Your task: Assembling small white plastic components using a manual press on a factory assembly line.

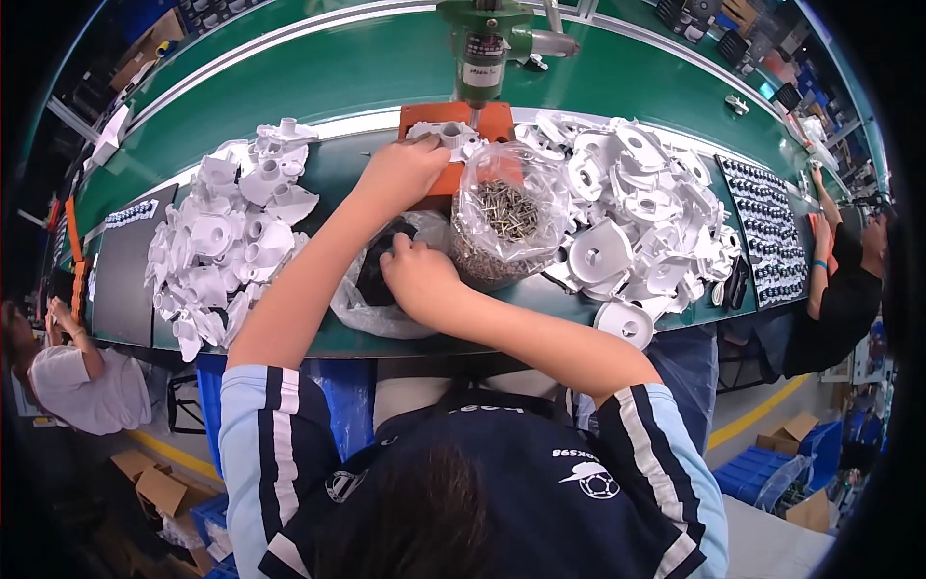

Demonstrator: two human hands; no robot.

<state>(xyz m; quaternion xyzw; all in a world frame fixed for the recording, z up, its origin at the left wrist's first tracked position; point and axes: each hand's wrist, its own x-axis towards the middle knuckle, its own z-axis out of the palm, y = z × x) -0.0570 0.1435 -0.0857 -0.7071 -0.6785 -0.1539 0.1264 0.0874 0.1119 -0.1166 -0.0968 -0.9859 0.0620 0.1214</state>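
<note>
My left hand [403,172] reaches to an orange fixture [495,118], its bent fingers on a white plastic part [451,136] seated there. Directly above stands a green press [485,48] with its metal rod pointing down. My right hand [422,276] is over an open clear bag [391,321] of black pieces [374,273]; its fingers are curled, and what they hold, if anything, is hidden. Just beyond that hand, another clear bag full of metal screws [508,212] leans upright against the fixture.
White plastic parts lie heaped at left [217,232] and right [632,203]. A black tray with rows of small parts [767,232] rests far right, a dark board [130,275] far left. One co-worker [96,381] sits at left, another [830,289] at right.
</note>
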